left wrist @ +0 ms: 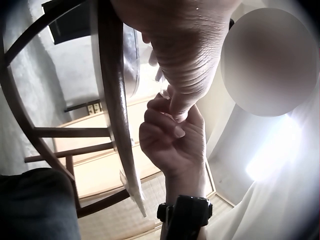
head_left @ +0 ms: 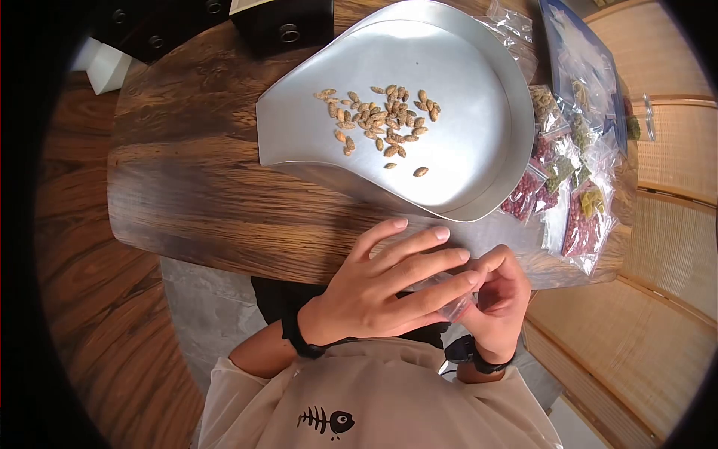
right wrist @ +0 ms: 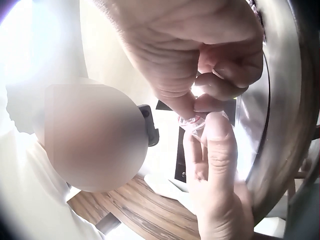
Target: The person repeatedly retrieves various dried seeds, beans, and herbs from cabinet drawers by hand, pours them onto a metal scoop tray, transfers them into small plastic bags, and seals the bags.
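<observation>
In the head view, both hands are together over the table's near edge, around a small clear plastic bag (head_left: 455, 305). My left hand (head_left: 381, 288) has its back up and its fingers reaching right; its thumb is hidden there. The right wrist view shows that thumb and the fingers behind it pinching the crumpled bag (right wrist: 200, 124). Opposite it, my right hand (head_left: 499, 299) pinches the bag between thumb and curled fingers. Beyond the hands lies a metal scoop-shaped tray (head_left: 471, 90), with a loose heap of brown oval pods (head_left: 378, 118) on it.
Several clear bags of red, green and yellow dried goods (head_left: 580, 224) lie right of the tray, beside a blue-edged bag (head_left: 583, 52). A dark drawer box (head_left: 284, 34) stands at the back. The wooden table (head_left: 209, 217) has a curved left edge.
</observation>
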`<action>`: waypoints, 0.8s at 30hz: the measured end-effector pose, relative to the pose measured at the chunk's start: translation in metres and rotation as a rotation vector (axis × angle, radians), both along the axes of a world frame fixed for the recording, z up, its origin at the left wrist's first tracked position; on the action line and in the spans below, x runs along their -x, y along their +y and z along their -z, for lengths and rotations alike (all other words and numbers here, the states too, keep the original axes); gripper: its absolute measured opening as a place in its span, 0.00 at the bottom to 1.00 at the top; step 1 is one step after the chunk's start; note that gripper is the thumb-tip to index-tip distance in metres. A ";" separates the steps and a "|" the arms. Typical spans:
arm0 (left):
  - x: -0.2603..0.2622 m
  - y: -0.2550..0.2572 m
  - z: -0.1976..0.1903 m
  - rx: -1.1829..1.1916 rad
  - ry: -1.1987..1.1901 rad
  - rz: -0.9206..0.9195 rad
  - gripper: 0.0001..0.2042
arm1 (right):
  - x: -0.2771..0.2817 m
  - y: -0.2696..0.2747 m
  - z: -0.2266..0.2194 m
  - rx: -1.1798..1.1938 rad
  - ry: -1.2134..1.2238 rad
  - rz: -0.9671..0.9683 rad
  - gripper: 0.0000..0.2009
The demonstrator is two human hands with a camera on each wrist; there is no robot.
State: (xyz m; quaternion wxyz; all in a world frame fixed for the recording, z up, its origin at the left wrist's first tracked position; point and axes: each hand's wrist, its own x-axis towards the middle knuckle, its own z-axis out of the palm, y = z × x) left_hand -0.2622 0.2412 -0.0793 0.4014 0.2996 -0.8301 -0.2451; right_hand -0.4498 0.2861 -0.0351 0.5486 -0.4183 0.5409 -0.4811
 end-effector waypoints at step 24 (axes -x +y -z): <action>-0.014 -0.012 -0.008 -0.190 0.199 0.082 0.29 | 0.001 -0.008 -0.005 0.005 -0.169 -0.037 0.12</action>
